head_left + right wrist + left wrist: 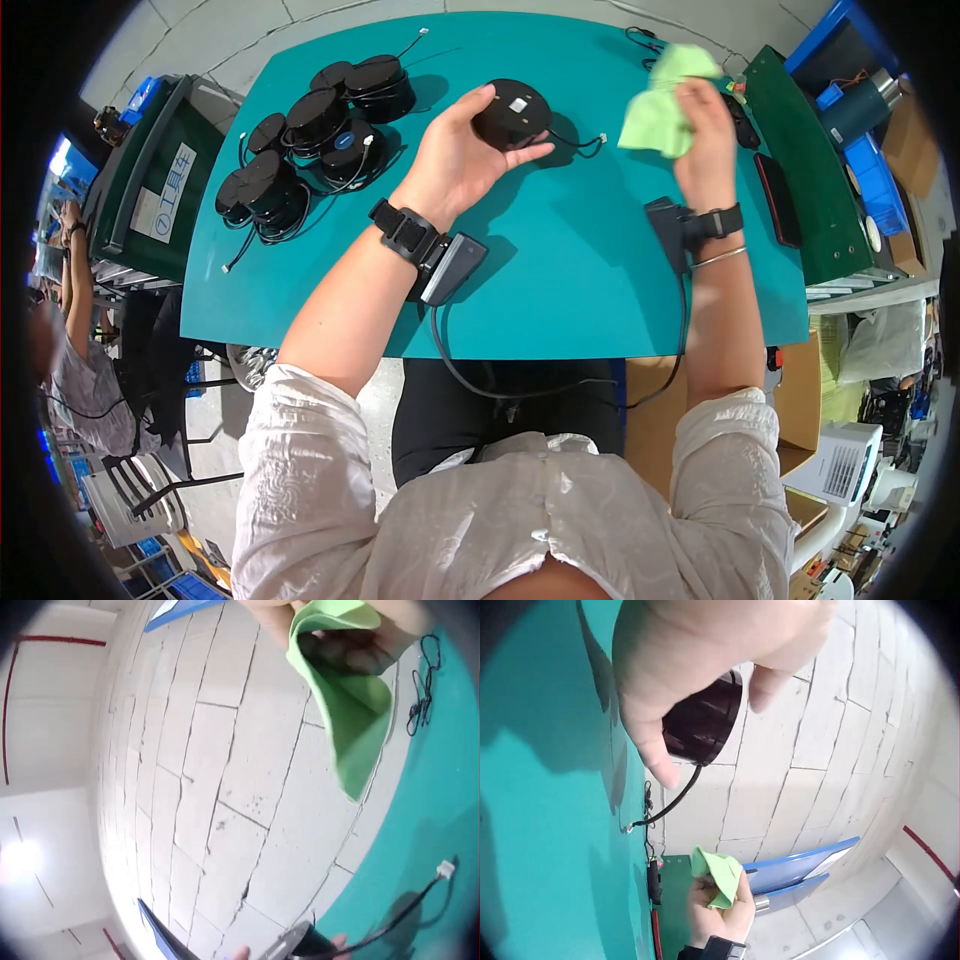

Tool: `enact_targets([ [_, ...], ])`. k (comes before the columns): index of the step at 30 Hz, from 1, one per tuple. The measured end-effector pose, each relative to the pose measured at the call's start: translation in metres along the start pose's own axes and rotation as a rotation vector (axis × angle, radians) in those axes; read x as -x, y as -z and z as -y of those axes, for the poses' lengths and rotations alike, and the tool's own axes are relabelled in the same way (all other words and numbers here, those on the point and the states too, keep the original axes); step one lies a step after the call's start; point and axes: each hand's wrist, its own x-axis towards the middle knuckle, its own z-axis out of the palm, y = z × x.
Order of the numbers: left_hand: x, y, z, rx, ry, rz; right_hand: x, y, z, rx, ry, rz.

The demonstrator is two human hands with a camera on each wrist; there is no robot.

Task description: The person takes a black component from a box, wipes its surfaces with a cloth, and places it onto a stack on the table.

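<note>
My left hand (452, 160) grips a round black device (512, 122) by its side, with the thumb and fingers curled round it. A small pale square shows on the device's flat face. From it a short black cable (676, 806) runs out to a white connector (445, 869). My right hand (708, 128) pinches a light green cloth (658, 112), held apart from the device on the right. In the right wrist view the cloth hangs in a fold, and it partly hides the fingers.
Several similar black devices (312, 120) with cables stand grouped at the left of the green table (560, 290). Along the right edge lie a dark red-edged object (777, 200) and a black cable (645, 42). Green cabinets flank both sides; another person's arm (78, 260) shows far left.
</note>
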Motion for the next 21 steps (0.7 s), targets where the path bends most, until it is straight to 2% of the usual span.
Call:
enact_targets([
  [1,0.0,0.001,0.002,0.0,0.001,0.0,0.007,-0.013,-0.002,0.229,0.045,0.176],
  [2,0.0,0.003,0.003,0.081,0.024,0.139,0.017,-0.027,-0.005,0.457,0.09,0.352],
  [3,0.0,0.004,0.005,0.164,0.047,0.276,0.025,-0.039,-0.006,0.638,0.266,0.51],
  [4,0.0,0.005,0.005,0.122,0.078,0.272,0.033,-0.049,-0.005,0.815,0.444,0.668],
  [5,0.002,0.007,0.006,-0.017,0.038,0.249,0.041,-0.058,-0.002,0.811,0.442,0.671],
  [6,0.004,0.006,0.005,-0.154,-0.002,0.226,0.049,-0.065,0.002,0.711,0.301,0.711],
  [7,0.007,0.005,0.004,-0.154,-0.003,0.222,0.052,-0.068,0.004,0.61,0.16,0.747],
  [8,0.009,0.003,0.002,-0.205,0.045,0.168,0.05,-0.067,0.005,0.608,0.158,0.748],
  [10,0.011,0.0,0.003,-0.258,0.095,0.119,0.042,-0.062,0.006,0.802,0.403,0.897],
  [12,0.011,-0.003,0.01,-0.402,0.08,0.313,0.04,-0.058,-0.003,0.887,0.434,0.841],
  [13,0.014,-0.011,0.012,-0.333,0.082,0.321,0.039,-0.056,-0.007,0.968,0.468,0.79],
  [14,0.013,-0.011,0.013,-0.333,0.085,0.323,0.038,-0.052,-0.01,0.97,0.466,0.787],
  [16,0.01,-0.01,0.015,-0.338,0.039,0.288,0.037,-0.049,-0.012,0.903,0.301,0.664],
  [18,0.011,-0.012,0.012,-0.357,0.003,0.258,0.04,-0.053,-0.007,0.901,0.325,0.656],
  [20,0.013,-0.013,0.007,-0.361,-0.063,0.18,0.044,-0.063,0.006,0.848,0.476,0.82],
  [21,0.013,-0.01,0.005,-0.431,-0.08,0.147,0.046,-0.066,0.009,0.722,0.411,0.858],
])
